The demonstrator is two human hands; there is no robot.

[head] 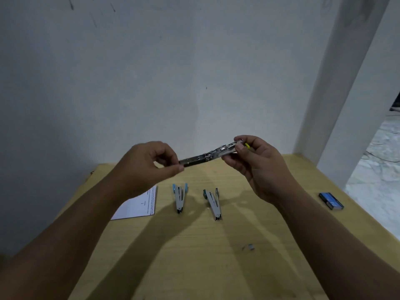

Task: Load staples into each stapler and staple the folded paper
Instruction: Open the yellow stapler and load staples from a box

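Observation:
A metal stapler with a yellow end (213, 154) is held in the air above the wooden table (194, 245). My left hand (151, 163) pinches its left end and my right hand (257, 163) grips its right, yellow end. On the table below lie two more grey staplers, one with light blue ends (179, 197) and one with dark teal ends (213, 203). The folded paper (140, 205) lies left of them, partly under my left forearm. A few loose staples (249, 247) lie nearer to me on the right.
A blue staple box (331, 200) sits near the table's right edge. A grey wall stands right behind the table. A white pillar (337, 83) rises at the back right, with floor beyond the table's right side.

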